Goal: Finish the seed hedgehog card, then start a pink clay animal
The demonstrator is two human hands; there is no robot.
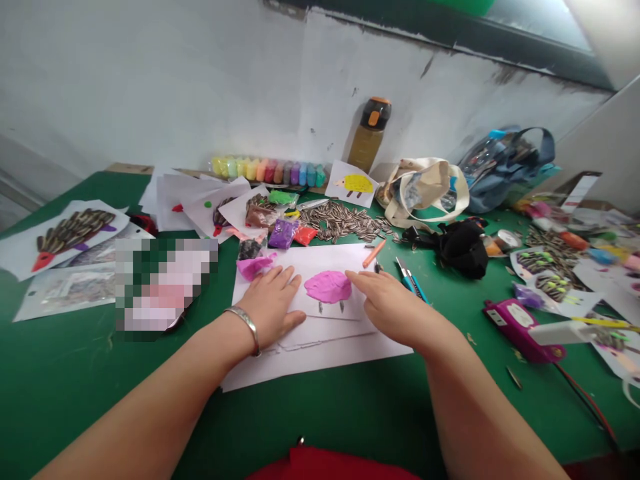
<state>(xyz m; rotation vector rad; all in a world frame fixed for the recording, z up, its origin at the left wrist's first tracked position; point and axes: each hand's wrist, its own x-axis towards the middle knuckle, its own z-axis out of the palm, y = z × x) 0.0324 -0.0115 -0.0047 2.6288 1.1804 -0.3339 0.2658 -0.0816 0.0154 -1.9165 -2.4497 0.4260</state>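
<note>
A flat pink-purple oval of modelling clay lies on white paper, with two short dark leg marks drawn below it. My left hand rests flat on the paper left of the clay, fingers spread and holding nothing. With its index finger stretched out, my right hand touches the clay's upper right edge; its other fingers are curled and partly hidden. A loose lump of the same clay sits in wrapping just beyond my left hand. An orange crayon-like stick and a blue utility knife lie beyond my right hand.
Striped sunflower seeds are heaped behind the paper, near packets of purple clay and red clay. A bottle stands by the wall. A magenta glue-gun-like device is at right, and a seed-covered hedgehog picture at left.
</note>
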